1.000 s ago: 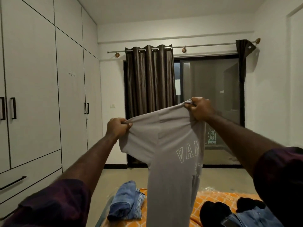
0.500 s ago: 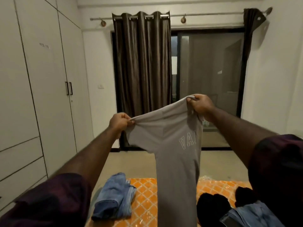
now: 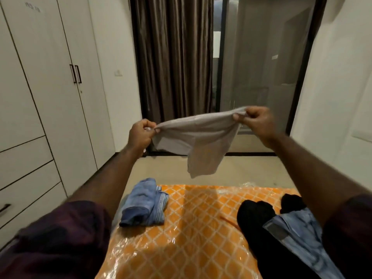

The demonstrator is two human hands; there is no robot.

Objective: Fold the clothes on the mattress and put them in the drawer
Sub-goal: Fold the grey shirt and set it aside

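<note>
Both sets of fingers are curled tight, pinching the top edge of the grey shirt (image 3: 198,135): left hand (image 3: 141,133) on its left corner, right hand (image 3: 256,122) on its right; the shirt's long axis runs level between them, its soft, thin body sagging over the mattress (image 3: 193,224), well above it; the orange, diamond-patterned, plastic-wrapped mattress bears folded blue jeans (image 3: 144,203) near left and a black-and-blue heap (image 3: 281,224) right; white drawers (image 3: 26,176) stand at left.
</note>
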